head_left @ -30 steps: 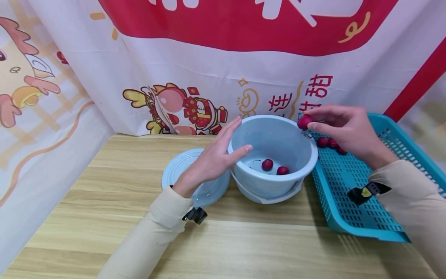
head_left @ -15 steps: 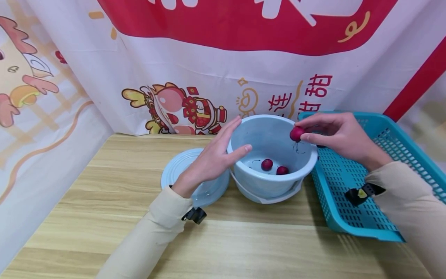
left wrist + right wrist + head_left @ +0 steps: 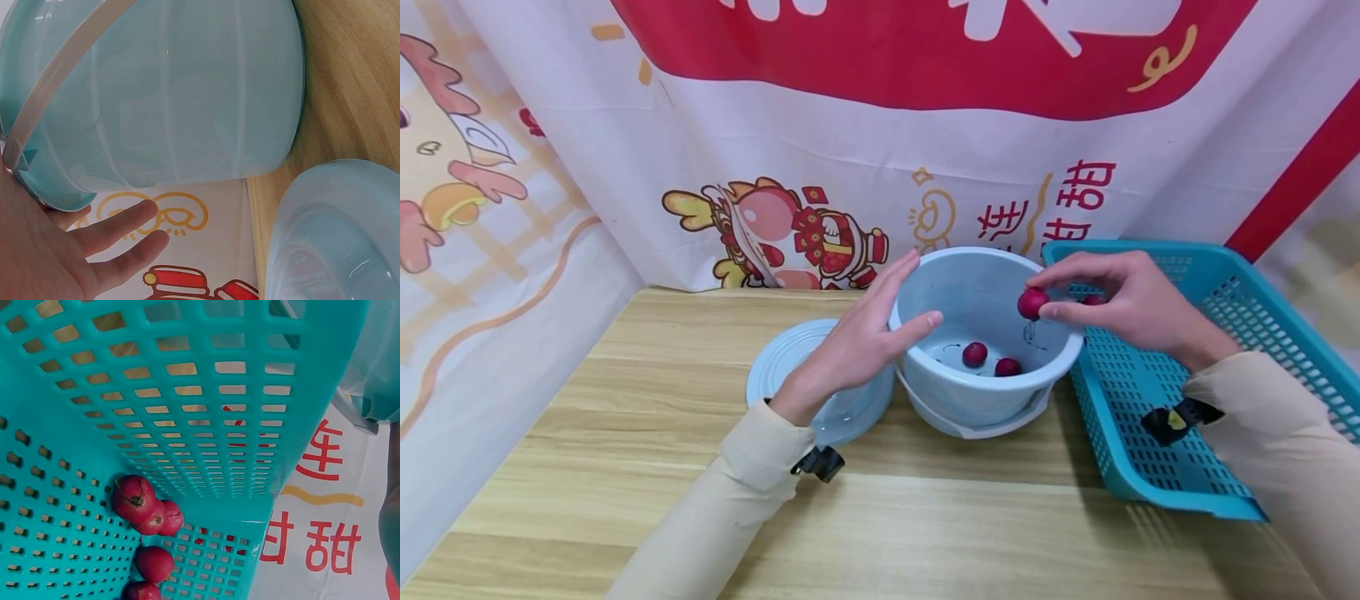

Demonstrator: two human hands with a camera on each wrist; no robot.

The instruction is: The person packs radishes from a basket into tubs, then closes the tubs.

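My right hand (image 3: 1127, 300) pinches a radish (image 3: 1033, 303) by thumb and fingertips, inside the right part of the light-blue bucket's (image 3: 973, 407) mouth, with thin roots dangling below it. Two radishes (image 3: 975, 354) lie on the bucket's floor. At the bucket's left rim rests my left hand (image 3: 861, 342), fingers extended and thumb reaching over the opening. In the left wrist view, that hand (image 3: 81, 256) is by the rim where the pale handle (image 3: 62, 69) joins. Only a dark edge of the right hand (image 3: 390, 512) enters the right wrist view; its radish is out of sight there.
A teal perforated basket (image 3: 1112, 467) stands right of the bucket. Several radishes (image 3: 133, 499) lie along its far side. The light-blue round lid (image 3: 775, 358) lies on the wooden table (image 3: 647, 417), left of the bucket. A printed cloth (image 3: 625, 150) hangs behind.
My right hand has carried the pinched radish left and down, from above the bucket's right rim into its mouth. The left hand stays at the left rim.
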